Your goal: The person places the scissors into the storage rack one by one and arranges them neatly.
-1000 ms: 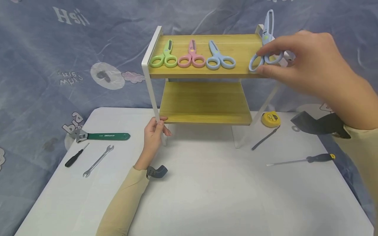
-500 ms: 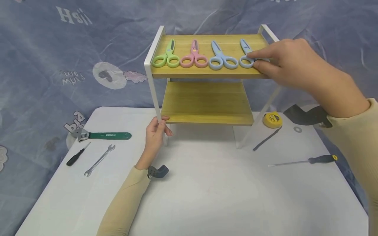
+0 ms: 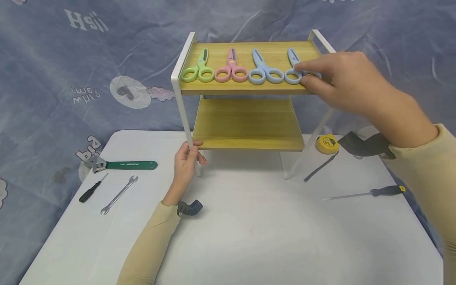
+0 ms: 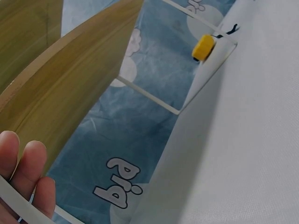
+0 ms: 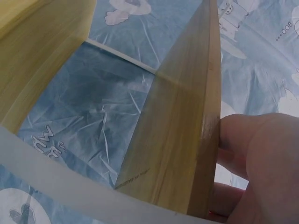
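A two-tier rack with wooden shelves (image 3: 246,123) and a white frame (image 3: 181,107) stands on the table. Along its top shelf lie green scissors (image 3: 200,67), pink scissors (image 3: 232,68) and blue scissors (image 3: 262,67). At the right end, my right hand (image 3: 356,81) pinches a second pair of blue scissors (image 3: 293,57) by the handles, partly hidden under the fingers. The left hand (image 3: 184,166) grips the rack's front left leg at the lower shelf. Its fingertips (image 4: 35,161) show in the left wrist view. In the right wrist view, the right hand (image 5: 266,154) is beside the top shelf's edge.
On the table's left lie an adjustable wrench (image 3: 132,165), a small screwdriver (image 3: 90,192) and an open-end wrench (image 3: 119,195). Right of the rack are a yellow tape measure (image 3: 326,144), a thin dark tool (image 3: 320,168) and a screwdriver (image 3: 386,191). A printed cloth (image 3: 139,43) hangs behind.
The right hand has brought the second blue scissors down from tilted up to flat on the top shelf, then slid them left toward the other blue pair. The left hand has stayed put.
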### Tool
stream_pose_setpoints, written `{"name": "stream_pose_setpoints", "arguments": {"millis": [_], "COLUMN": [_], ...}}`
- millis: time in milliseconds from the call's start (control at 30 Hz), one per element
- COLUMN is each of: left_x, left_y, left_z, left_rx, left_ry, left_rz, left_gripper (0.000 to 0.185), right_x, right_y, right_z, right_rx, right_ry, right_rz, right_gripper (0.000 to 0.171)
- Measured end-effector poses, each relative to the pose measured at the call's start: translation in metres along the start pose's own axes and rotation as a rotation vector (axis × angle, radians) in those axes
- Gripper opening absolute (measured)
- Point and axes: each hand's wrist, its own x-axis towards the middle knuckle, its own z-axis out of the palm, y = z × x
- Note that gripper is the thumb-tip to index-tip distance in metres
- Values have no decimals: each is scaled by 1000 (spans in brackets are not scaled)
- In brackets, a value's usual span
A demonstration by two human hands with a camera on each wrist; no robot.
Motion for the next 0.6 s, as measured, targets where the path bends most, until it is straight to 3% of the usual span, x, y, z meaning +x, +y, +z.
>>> {"name": "stream_pose_setpoints", "arguments": {"millis": [600], "left_x": [0], "left_y": [0], "left_z": [0], "left_rx": [-11], "left_ry": [-1], "left_rz": [12], "left_gripper": [24], "right_x": [-2], "right_y": [-4], "right_z": [0], "right_rx": [11], "right_ry": [26], "right_rz": [11], "right_gripper": [46]}}
